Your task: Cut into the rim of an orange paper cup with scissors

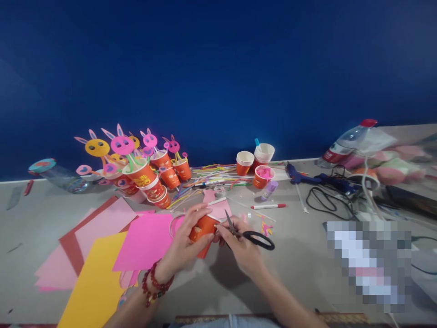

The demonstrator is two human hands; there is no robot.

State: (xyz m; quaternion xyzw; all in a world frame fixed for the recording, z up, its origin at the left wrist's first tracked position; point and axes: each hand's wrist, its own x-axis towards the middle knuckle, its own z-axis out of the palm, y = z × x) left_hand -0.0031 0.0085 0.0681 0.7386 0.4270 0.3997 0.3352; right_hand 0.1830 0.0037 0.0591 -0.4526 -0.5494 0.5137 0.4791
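My left hand (182,246), with a beaded bracelet at the wrist, is wrapped round a red-orange paper cup (202,228). The cup is tilted, and its white rim shows at the upper right. In my right hand (244,253) are scissors with black handles (258,238); their blade points up and away. My right fingertips are at the cup's edge, though whether they pinch anything there is hidden. Just behind the cup lie a pale pink paper piece (220,208) and a white marker (217,201).
Decorated paper cups with rabbit faces (136,175) stand at the back left. Coloured paper sheets (95,269) spread at left. Behind my hands are thin coloured sticks (218,171), stacked cups (245,164), a glue stick (269,190) and a red-capped marker (268,206). Cables (327,196) and a bottle (346,143) are at right.
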